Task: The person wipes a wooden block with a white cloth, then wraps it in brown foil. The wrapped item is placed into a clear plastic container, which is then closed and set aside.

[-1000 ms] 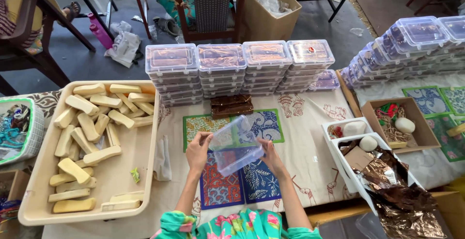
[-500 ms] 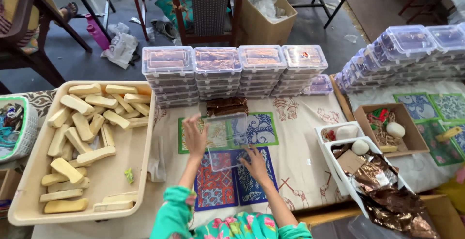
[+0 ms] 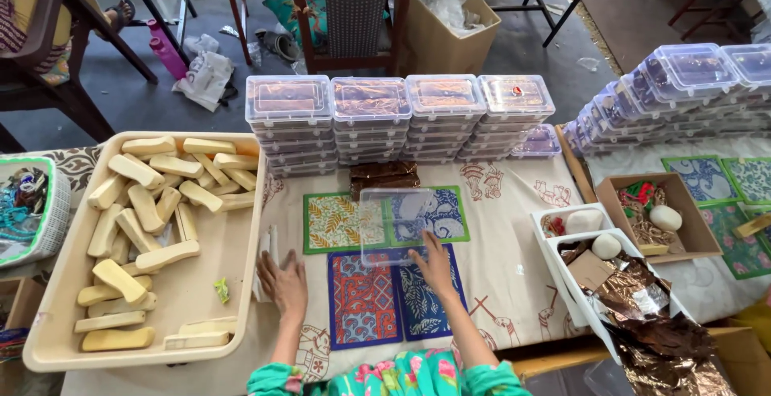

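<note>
While the right hand (image 3: 434, 264) is resting open, fingertips touching the near edge of the clear lid (image 3: 395, 223) lying flat on the table (image 3: 514, 267), the left hand (image 3: 283, 283) is lying open, empty, just beside the tray (image 3: 241, 283). Judging: lid-placing step; next needs a firm pinch.

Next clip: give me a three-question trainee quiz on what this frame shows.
1. True or false: the clear plastic box lies on the patterned cards.
2. Which hand touches the clear plastic box? A) left hand B) right hand C) both
3. Fill in: the pale yellow bars lie in a beige ______.

Key
1. True; it rests on the cards in front of the stacked lidded containers.
2. B; the left hand lies flat on the cloth beside the tray.
3. tray
</note>
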